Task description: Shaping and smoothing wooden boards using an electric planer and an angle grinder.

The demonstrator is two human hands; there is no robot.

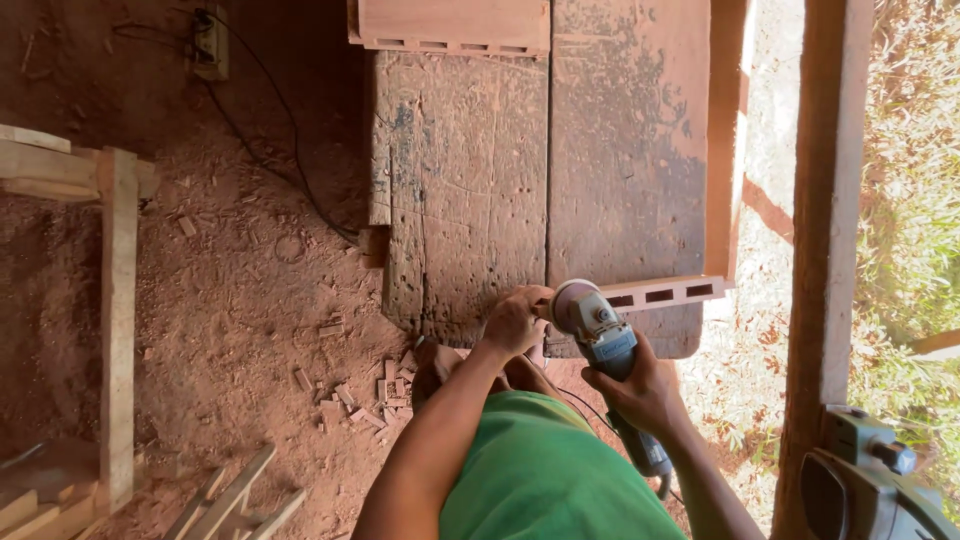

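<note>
My right hand [643,390] grips the blue body of an angle grinder [600,330], whose round sanding disc faces up at the near edge of a worn wooden workbench [470,190]. My left hand [513,320] rests closed on the near end of a slotted wooden rail [665,293] lying across the bench's front edge, right beside the disc. The grinder's cord runs down past my green shirt.
A second slotted wood piece [450,25] lies at the bench's far end. A power strip [209,42] with a black cable sits on the sawdust-covered dirt floor. A wooden frame [117,300] stands left, a post [825,200] right, and a green power tool [865,480] at the bottom right.
</note>
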